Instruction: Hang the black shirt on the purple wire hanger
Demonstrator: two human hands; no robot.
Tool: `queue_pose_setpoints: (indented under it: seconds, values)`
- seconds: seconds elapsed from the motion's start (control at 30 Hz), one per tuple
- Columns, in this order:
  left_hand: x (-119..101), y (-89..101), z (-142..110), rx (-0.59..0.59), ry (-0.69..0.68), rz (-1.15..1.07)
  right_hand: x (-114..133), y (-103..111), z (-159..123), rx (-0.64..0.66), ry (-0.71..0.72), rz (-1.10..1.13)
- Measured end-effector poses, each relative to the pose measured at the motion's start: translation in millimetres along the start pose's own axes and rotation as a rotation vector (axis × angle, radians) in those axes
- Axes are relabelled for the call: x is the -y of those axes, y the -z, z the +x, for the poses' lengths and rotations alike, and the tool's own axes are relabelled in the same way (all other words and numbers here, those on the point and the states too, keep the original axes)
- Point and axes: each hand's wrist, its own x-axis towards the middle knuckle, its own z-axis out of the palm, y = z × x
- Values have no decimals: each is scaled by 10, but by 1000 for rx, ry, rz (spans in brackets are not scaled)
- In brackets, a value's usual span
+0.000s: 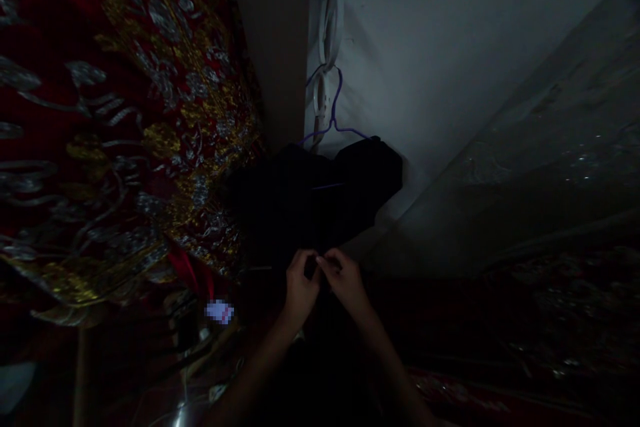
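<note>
A black garment (363,180), perhaps a shirt or jacket, hangs on a purple hanger (334,121) against the wall. My left hand (301,287) and my right hand (347,283) meet at its front, low in the middle. Both have thumb and fingers pinched together, the fingertips almost touching each other. They appear to grip the front edges of the cloth, but the scene is too dark to make out any button or small part between them.
White rings (340,27) on the wall carry the hanger. At left hangs a red cloth (150,140) with gold and silver embroidery. A blurred white-and-red item (219,311) shows below it. To the right stands a pale, shiny slanted surface (540,140); dark patterned fabric (565,320) lies beneath.
</note>
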Motion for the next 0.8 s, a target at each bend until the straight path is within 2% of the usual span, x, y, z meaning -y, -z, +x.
queue_pose_setpoints:
  seconds: [0.13,0.27,0.37,0.47,0.53,0.67,0.73,0.8]
  values:
    - [4,55,-5,27,-5,-16,22,72,41,94,-25,-13]
    - [5,128,6,18,12,-11,46,80,63,211,-177,166]
    - [-11,168,29,13,4,-6,87,29,90,152,-329,373]
    - [1,194,74,34,-13,12,257,14,238,87,-403,522]
    - [58,211,121,47,-14,46,499,60,424,41,-366,573]
    - [278,252,253,102,33,122,1206,208,800,-30,-96,632]
    - [355,289,341,132,50,133,1521,229,874,-26,35,618]
    - [318,352,451,161,50,135,1708,196,862,-11,121,570]
